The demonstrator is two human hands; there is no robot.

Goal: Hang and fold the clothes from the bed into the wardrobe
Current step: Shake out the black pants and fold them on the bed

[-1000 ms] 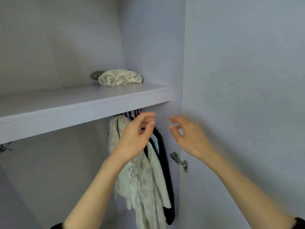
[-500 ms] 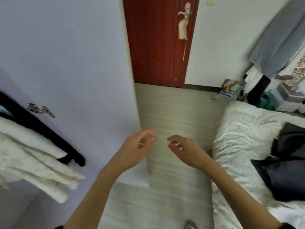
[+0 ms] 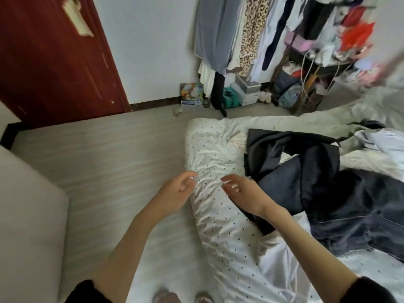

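A bed (image 3: 215, 158) with a white dotted cover fills the right half of the view. On it lies a heap of dark clothes: a black garment (image 3: 284, 149) spread at the top and dark blue jeans (image 3: 358, 217) below it. A pale garment (image 3: 384, 138) lies further right. My left hand (image 3: 177, 193) hovers at the bed's left edge, fingers loosely curled, holding nothing. My right hand (image 3: 242, 193) hovers just left of the dark heap, fingers relaxed and empty. The wardrobe's inside is out of view.
A pale wardrobe door panel (image 3: 28, 215) stands at the left. A dark red door (image 3: 52, 62) is behind it. A crowded clothes rack (image 3: 273, 33) with boxes and bags beneath stands past the bed. Grey wood-look floor (image 3: 109, 160) lies between.
My view has swung from the wardrobe rail and shelf, past the wardrobe door, to the bed. Both hands stay empty in front of me and now hang over the bed's edge.
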